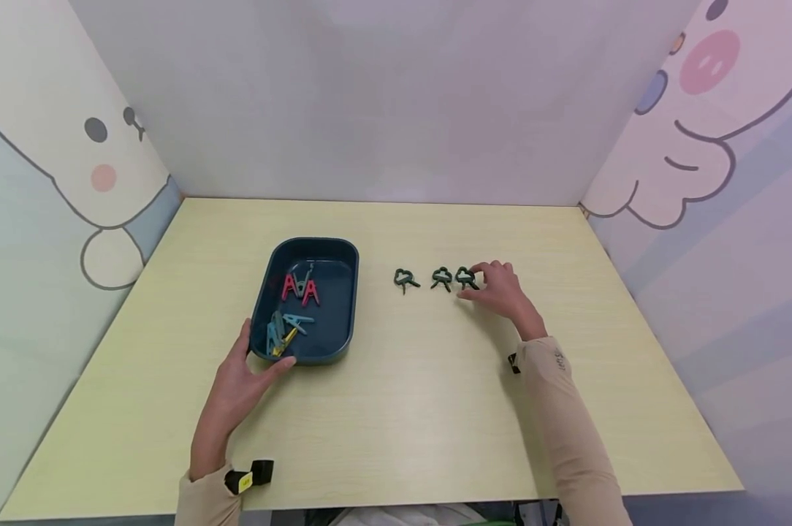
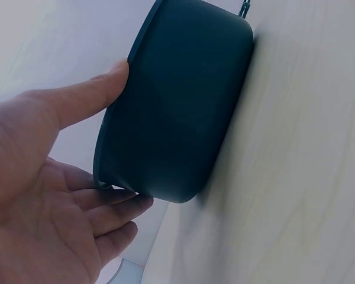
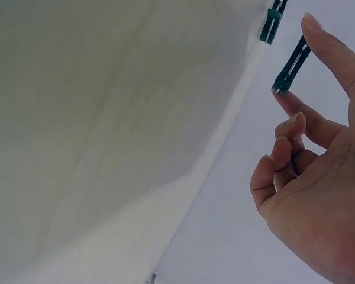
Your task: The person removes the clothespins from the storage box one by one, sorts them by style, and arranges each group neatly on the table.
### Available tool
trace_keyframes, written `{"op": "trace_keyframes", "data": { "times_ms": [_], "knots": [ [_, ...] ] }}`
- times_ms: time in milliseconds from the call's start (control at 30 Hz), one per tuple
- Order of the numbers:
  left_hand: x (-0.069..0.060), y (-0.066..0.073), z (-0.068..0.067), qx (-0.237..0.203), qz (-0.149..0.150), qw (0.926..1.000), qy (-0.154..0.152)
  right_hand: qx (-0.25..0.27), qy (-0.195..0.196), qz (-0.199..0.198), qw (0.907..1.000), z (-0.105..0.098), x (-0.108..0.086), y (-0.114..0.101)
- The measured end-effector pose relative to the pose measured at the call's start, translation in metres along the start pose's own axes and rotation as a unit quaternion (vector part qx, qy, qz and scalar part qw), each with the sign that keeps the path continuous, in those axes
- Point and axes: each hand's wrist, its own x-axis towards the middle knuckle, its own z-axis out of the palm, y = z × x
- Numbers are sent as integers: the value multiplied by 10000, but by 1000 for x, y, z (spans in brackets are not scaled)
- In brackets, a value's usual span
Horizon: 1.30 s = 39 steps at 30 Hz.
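A dark blue tray stands on the table at centre left. My left hand holds its near left corner, thumb on the near rim and fingers along the left side. In the left wrist view, the thumb and fingers span the tray wall. To the right stand several small dark green clips in a row: a left clip, a middle clip and a right clip. My right hand pinches the right clip between thumb and index finger; its other fingers are curled in the right wrist view.
Inside the tray lie red clothespins, blue clothespins, a yellow clothespin and grey-green ones. Walls with cartoon drawings border the pale wooden table at the back and sides. Black wrist camera straps show on both sleeves.
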Motion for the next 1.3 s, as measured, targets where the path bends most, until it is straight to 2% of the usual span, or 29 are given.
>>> {"op": "trace_keyframes", "data": {
  "times_ms": [267,733,1067,1300],
  "knots": [
    [0,-3,1,-45,-38,10000,-10,24,-140,494,9987,-2,2,10],
    [0,-4,1,-71,52,10000,16,-112,-251,779,9966,0,3,5],
    [1,-4,1,-50,109,9999,32,-61,-150,851,9962,1,2,3],
    [1,-4,0,-43,103,9999,41,155,353,506,9980,-2,1,-4]
  ]
}}
